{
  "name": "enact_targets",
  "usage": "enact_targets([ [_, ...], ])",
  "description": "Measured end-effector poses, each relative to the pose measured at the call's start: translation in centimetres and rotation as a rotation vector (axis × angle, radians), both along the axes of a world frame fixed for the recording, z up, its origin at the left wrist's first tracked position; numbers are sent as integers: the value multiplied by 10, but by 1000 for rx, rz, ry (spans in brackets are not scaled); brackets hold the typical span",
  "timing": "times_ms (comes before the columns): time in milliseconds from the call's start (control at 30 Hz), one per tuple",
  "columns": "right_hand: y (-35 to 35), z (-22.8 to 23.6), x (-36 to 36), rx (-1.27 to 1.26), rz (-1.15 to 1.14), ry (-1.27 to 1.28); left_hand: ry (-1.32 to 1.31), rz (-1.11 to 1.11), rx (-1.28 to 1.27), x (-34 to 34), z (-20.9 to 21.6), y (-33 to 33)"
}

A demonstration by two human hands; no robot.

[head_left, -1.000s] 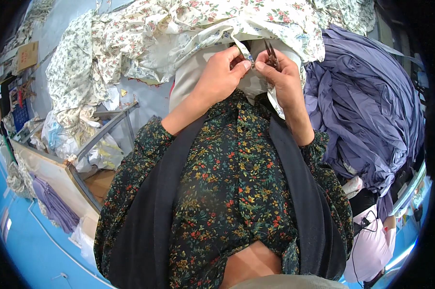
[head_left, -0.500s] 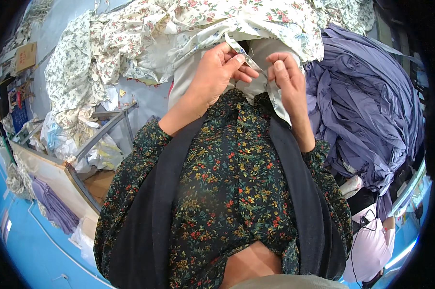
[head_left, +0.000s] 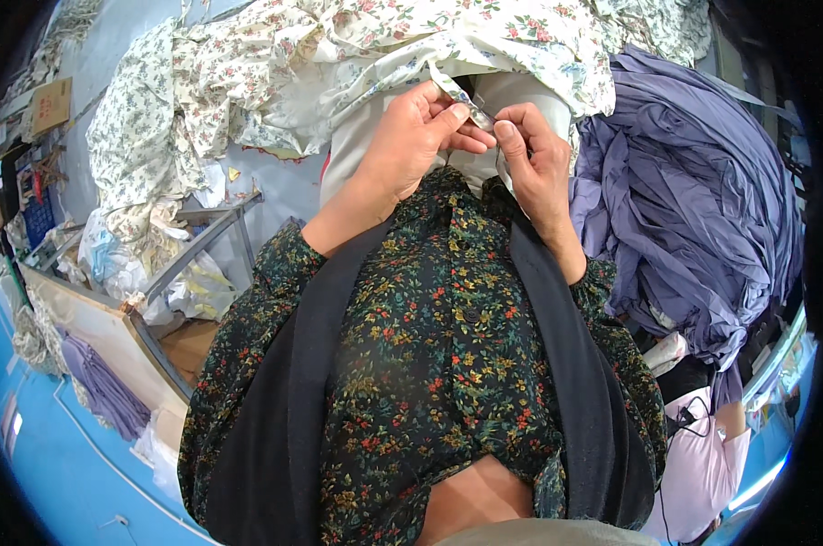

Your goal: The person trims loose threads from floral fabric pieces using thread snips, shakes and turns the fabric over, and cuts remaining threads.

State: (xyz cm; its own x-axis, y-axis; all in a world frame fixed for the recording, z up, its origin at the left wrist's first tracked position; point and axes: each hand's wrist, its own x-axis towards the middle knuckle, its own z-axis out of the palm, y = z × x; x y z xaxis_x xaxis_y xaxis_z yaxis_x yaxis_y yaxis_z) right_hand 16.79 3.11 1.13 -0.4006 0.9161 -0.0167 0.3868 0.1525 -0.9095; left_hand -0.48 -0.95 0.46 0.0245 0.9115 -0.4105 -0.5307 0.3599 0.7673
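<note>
We see two bare hands meeting at the upper middle of the view, above a pale grey cloth (head_left: 361, 118). The left hand (head_left: 398, 146) pinches a narrow floral strip (head_left: 447, 84) between thumb and forefinger, its other fingers loosely bent beneath. The strip slants down to the right, between the hands. The right hand (head_left: 541, 164) stands at its lower end, thumb and forefinger drawn close together and the remaining fingers curled; the detail there is small, and we cannot tell whether these fingertips grip the strip or something else. Beyond the hands we note white floral fabric (head_left: 384, 36) spread in folds, and to the right a large heap of purple-grey fabric (head_left: 694, 200). At left, a metal frame (head_left: 207, 250) stands beside plastic bags (head_left: 198, 291); at lower right we find a co-worker in a pale pink top (head_left: 707, 473).
</note>
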Motion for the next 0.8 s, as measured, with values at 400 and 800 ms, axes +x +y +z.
enact_targets([
  [400, 9, -13, 8, -474, -40, 353, -34, 41, -12, -11, -7, 3],
  [800, 10, -12, 11, -619, 8, 387, 430, 17, 7, -13, -6, 7],
])
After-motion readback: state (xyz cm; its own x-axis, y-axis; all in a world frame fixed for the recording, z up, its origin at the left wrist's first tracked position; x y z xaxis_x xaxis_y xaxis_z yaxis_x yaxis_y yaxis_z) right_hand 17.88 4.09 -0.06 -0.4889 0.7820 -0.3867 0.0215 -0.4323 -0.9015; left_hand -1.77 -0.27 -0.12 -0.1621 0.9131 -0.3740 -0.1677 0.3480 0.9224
